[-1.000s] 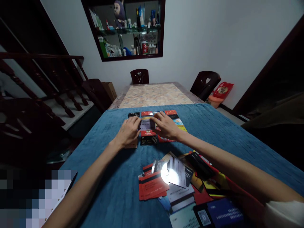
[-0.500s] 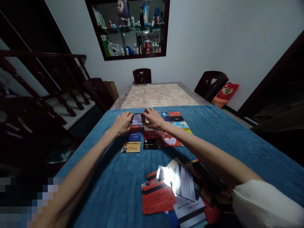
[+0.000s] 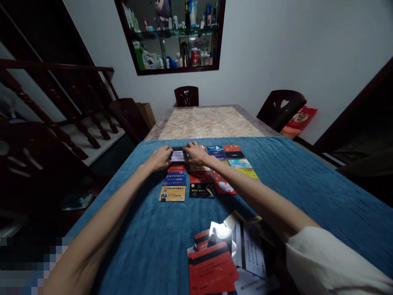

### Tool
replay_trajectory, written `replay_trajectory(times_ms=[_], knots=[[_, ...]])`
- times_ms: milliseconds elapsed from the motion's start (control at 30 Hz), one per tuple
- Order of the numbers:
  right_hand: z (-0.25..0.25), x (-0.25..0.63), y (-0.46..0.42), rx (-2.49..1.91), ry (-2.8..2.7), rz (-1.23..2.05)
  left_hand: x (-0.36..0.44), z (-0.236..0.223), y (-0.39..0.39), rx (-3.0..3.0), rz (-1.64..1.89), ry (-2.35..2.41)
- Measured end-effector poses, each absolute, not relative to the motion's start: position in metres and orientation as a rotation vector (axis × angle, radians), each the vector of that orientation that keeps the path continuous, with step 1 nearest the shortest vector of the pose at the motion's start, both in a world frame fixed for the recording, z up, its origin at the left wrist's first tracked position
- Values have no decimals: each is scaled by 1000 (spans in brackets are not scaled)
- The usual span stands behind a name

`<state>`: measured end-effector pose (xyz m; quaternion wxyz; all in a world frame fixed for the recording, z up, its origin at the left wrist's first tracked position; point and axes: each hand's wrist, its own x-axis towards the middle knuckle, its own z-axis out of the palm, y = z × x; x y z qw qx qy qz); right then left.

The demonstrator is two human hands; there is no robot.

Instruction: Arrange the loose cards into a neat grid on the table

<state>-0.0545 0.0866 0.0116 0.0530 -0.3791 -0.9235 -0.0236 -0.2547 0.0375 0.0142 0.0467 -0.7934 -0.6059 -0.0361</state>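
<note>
Silver card (image 3: pixel 178 156), far left among cards (image 3: pixel 172 194), has ends held by half-curled left hand (image 3: pixel 159 158) and right hand (image 3: pixel 196 154); uneven pushing might skew it.

We wear a loose, creased, off-white sleeve (image 3: pixel 327 262) on our right arm (image 3: pixel 260 192); our left forearm (image 3: pixel 106 221), left hand (image 3: pixel 158 159) and right hand (image 3: pixel 196 154) are bare.
</note>
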Motion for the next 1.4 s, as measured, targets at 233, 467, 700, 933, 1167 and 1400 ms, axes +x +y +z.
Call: replay_trajectory(times_ms=[233,467,700,933,1167,1400], knots=[[3,-61,101,-1173,-2856,-7,-265,-2,56,-2491,-206,-1913],[-5,-64,109,-1171,-2879,26,-271,-14,64,-2507,-225,-1946],[-6,-65,111,-1172,-2905,39,-272,-18,68,-2500,-161,-1967],[-8,-65,114,-1153,-2927,47,-269,-15,67,-2482,-80,-1959],[-10,-66,116,-1121,-2919,46,-264,-9,65,-2451,-16,-1963],[-15,-67,121,-1049,-2932,34,-261,-7,65,-2446,2,-1959]])
